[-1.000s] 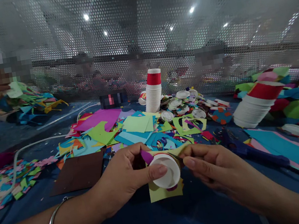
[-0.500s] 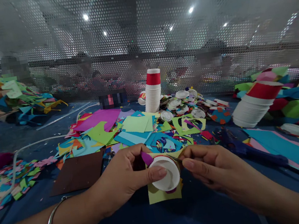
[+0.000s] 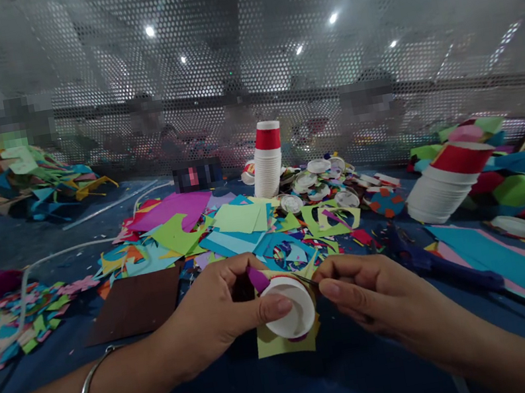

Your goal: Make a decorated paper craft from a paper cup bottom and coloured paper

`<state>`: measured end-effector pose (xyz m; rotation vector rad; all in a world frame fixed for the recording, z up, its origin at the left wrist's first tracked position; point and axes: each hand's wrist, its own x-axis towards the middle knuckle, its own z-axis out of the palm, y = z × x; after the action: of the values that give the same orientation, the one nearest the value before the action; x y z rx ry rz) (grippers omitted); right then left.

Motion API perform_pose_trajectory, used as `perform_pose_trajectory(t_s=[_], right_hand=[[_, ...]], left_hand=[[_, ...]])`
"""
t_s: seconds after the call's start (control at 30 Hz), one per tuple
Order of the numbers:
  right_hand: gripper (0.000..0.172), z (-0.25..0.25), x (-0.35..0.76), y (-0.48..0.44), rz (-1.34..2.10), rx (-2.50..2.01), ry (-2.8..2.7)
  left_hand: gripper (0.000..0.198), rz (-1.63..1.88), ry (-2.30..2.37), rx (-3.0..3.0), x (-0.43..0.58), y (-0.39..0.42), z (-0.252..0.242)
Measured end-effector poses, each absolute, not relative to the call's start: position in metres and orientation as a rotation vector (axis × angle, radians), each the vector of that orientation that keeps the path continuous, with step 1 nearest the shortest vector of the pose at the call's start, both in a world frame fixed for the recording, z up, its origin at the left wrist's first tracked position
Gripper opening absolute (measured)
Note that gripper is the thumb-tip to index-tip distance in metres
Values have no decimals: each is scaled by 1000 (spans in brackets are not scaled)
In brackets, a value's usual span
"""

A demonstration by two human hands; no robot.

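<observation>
My left hand (image 3: 226,313) is closed on a round white paper cup bottom (image 3: 302,310), with its thumb pressed on the disc. Behind the cup bottom lies a pale yellow paper sheet (image 3: 285,345), pinched in the same grip. A purple paper piece (image 3: 257,279) sticks up by the left fingertips. My right hand (image 3: 374,292) pinches a thin dark blade-like tool (image 3: 307,280), whose tip meets the paper at the upper right rim of the cup bottom. The rest of this tool is hidden by the fingers.
A brown paper square (image 3: 134,305) lies left of my hands. Coloured paper scraps (image 3: 241,220) spread ahead, with a stack of paper cups (image 3: 267,162) behind. To the right are a dark blue glue gun (image 3: 450,269), blue paper (image 3: 505,260) and a tilted cup stack (image 3: 443,190).
The cup bottom and yellow paper have shifted slightly left and tilted a little. Both hands keep their grips in nearly the same places.
</observation>
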<state>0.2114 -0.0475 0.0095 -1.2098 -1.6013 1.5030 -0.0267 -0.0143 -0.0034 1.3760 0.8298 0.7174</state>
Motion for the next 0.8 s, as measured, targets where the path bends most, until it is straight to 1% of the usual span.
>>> perform_pose_trajectory(t_s=[0.2,0.47,0.6,0.8], right_hand=[[37,9,211,-46,1501,-1226,-1618],[33,9,210,-45,1515,-1205,-1633],[32,7,212,-44,1510,-1198,-1651],[31,7,213,-45,1482,-1214,-1668]], left_hand=[[39,694,803,1397,-27,-13,-7],[38,678,776,1385,-25,-13,-6],[40,660,767,1364,-25,-12,-5],[37,702,758,1341,-27,-12,-2]])
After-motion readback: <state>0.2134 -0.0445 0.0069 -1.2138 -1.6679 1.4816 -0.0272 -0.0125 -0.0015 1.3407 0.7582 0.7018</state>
